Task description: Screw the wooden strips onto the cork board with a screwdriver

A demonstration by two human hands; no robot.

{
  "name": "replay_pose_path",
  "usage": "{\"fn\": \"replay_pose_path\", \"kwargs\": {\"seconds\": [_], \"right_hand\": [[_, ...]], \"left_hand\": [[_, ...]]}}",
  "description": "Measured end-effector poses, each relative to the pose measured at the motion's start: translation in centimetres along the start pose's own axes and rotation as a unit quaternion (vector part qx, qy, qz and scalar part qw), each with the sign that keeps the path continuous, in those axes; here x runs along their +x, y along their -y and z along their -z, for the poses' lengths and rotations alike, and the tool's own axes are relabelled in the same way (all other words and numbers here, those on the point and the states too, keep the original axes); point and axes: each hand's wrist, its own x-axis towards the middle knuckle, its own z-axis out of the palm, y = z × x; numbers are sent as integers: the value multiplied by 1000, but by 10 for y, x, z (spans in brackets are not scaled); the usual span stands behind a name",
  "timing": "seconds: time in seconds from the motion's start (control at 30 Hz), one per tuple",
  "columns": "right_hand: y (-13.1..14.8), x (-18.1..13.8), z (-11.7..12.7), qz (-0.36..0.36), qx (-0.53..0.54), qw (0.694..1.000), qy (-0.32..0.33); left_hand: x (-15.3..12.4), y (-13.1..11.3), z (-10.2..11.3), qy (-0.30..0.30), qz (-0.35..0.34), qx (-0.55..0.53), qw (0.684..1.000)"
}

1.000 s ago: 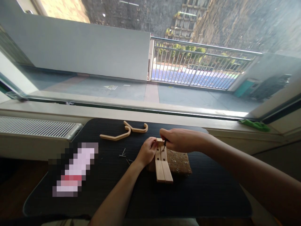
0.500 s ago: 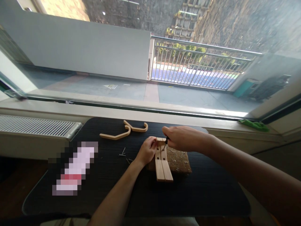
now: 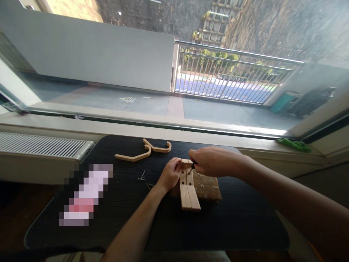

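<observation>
Two light wooden slats [image 3: 188,191] lie side by side on a cork block [image 3: 208,187] on the black table [image 3: 136,218]. My left hand [image 3: 170,174] is closed around the far end of the slats, steadying them. My right hand [image 3: 209,161] is closed on a small dark tool [image 3: 192,166] whose tip touches the slats' far end. Several small screws [image 3: 142,177] lie loose on the table just left of my left hand.
Two curved wooden pieces [image 3: 144,151] lie near the table's far edge. A blurred pink-white object [image 3: 85,194] sits at the left. A radiator [image 3: 40,145] and window sill run behind the table; a green object [image 3: 296,144] rests on the sill at right.
My right hand has shifted slightly at the slats' far end, twisting the tool. My left hand and the slats have stayed put.
</observation>
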Motion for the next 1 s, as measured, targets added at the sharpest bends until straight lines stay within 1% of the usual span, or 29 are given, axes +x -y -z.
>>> {"fn": "replay_pose_path", "kwargs": {"seconds": [0.17, 0.37, 0.53, 0.73, 0.83, 1.0], "right_hand": [[1, -2, -1, 12, 10, 1000, 16], [0, -3, -1, 9, -4, 1000, 8], [-3, -2, 0, -3, -19, 1000, 2], [0, -2, 1, -25, -51, 998, 7], [-2, 0, -1, -16, -56, 998, 6], [-11, 2, -9, 18, -16, 1000, -18]], "left_hand": [[0, -1, 1, 3, 4, 7, 1000], [1, -2, 1, 1, 1, 8, 1000], [0, -1, 0, 0, 0, 7, 1000], [1, 2, -1, -5, -1, 10, 1000], [0, 3, -2, -8, -1, 16, 1000], [2, 4, 1, 2, -2, 13, 1000]]}}
